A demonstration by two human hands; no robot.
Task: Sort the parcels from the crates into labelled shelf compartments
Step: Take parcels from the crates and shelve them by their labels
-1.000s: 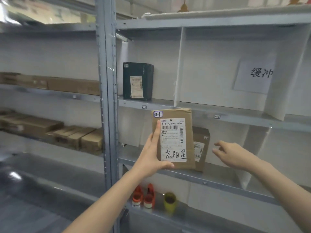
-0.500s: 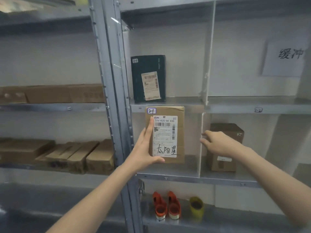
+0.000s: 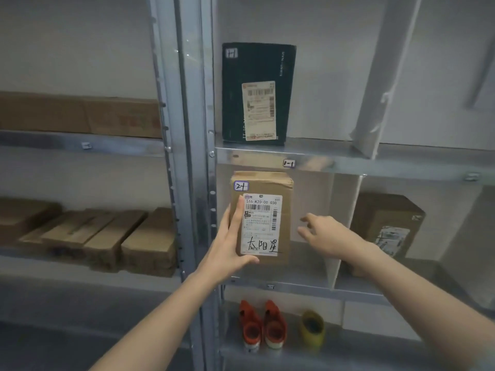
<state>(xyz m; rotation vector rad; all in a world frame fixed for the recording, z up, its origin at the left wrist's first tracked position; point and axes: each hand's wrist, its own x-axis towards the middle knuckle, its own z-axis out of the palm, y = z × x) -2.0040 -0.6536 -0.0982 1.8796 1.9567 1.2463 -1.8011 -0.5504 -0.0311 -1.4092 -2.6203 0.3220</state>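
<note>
Left hand [image 3: 227, 247] holds the parcel [image 3: 263, 218] upright. The thumb is hooked under its lower edge and one finger lies flat up the label's left side.

The sticker [image 3: 241, 186] at the parcel's top corner reads 2-1.

Right hand [image 3: 325, 234] is at 3 o'clock of the parcel, just beside its right edge and not touching. The fingers are spread and hold nothing.

Change: half a second ago that hand was out by the divider [image 3: 345, 231]. It now sits inside the divider, closing on the parcel.

The parcel has also shifted. A second ago it covered the brown box [image 3: 385, 226]. Now it stands squarely in the mouth of the left bay, and the box shows well apart at 3 o'clock, beyond the divider.

At 12 o'clock is the tag [image 3: 288, 163] marked 1-1, with a dark parcel [image 3: 258, 93] above it.

At 6 o'clock, one level down, are red shoes [image 3: 261, 328].

Reading: the bay is picked, and it sits under row one, so 2-1 fits. I cannot tell whether the parcel's base rests on the shelf [image 3: 294, 286] yet. Next is likely steadying it with the right hand, seating it and letting go.
</note>
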